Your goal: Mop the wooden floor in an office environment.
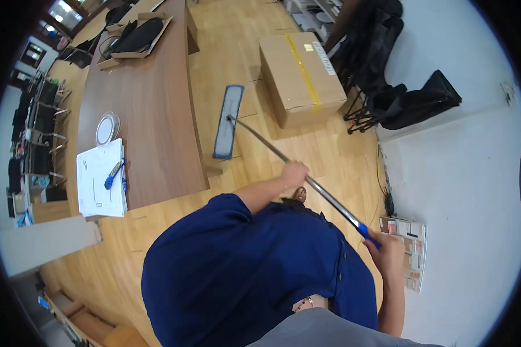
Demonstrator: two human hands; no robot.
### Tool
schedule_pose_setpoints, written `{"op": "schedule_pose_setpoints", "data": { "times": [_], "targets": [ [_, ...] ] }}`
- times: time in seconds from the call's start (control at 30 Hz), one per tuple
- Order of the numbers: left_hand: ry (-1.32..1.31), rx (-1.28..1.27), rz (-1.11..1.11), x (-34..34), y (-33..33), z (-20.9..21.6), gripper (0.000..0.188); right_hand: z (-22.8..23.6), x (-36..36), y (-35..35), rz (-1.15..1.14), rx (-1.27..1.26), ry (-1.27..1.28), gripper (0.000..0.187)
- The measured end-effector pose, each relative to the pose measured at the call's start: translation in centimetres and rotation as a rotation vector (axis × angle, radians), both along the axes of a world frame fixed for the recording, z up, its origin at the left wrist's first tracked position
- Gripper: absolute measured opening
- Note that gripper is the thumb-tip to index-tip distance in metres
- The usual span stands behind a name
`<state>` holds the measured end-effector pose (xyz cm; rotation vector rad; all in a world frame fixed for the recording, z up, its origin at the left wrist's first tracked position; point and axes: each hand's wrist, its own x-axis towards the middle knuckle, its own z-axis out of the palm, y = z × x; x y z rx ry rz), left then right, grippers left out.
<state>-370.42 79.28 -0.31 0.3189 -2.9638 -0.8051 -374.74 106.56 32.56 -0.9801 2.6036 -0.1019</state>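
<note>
A flat mop lies with its long grey-blue head [230, 121] on the wooden floor, between the table and a cardboard box. Its metal pole [330, 199] slants from the head back toward my right side. Around the middle of the pole my left hand [295, 174] is closed. My right hand [388, 251] grips the blue handle end [367, 234] of the pole, close to the white wall.
To the left stands a brown table [150, 115] with papers [101, 179], a blue cutter-like tool [113, 175], a round clear-lidded container [106, 129] and a box tray with black items [138, 37]. A taped cardboard box [301, 75] and black folding chairs [422, 101] are on the right.
</note>
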Motion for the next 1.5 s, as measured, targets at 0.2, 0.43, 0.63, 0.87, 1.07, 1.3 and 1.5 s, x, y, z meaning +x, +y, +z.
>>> {"op": "schedule_pose_setpoints", "data": {
  "times": [0.2,0.43,0.63,0.87,1.07,1.3,1.5],
  "targets": [
    [0.100,0.033,0.444,-2.7,-12.5,2.1,0.026,-1.3,-9.9,-15.9,0.317,-0.114,-0.107,0.026],
    [0.517,1.924,0.861,-2.0,-13.4,9.4,0.041,-13.3,-10.5,-30.5,0.428,-0.164,-0.445,0.039],
    [0.765,2.044,1.070,6.2,-14.0,10.5,0.028,-15.8,-4.0,-38.8,0.548,-0.267,-0.999,0.053],
    [0.509,1.723,1.486,12.4,-6.1,13.4,0.046,-22.1,-1.2,-46.6,1.160,-0.080,-0.558,0.036],
    [0.592,1.661,1.680,14.2,5.0,22.5,0.055,-30.4,4.9,-46.9,2.069,0.066,-0.471,0.026],
    [-0.261,1.667,1.965,20.0,10.7,39.5,0.039,-24.2,8.6,-40.6,2.255,0.062,-1.417,0.032],
    [-0.101,1.580,1.868,10.9,-2.0,34.7,0.057,-27.6,2.6,-50.9,2.191,0.280,-1.006,0.030]
  ]
}}
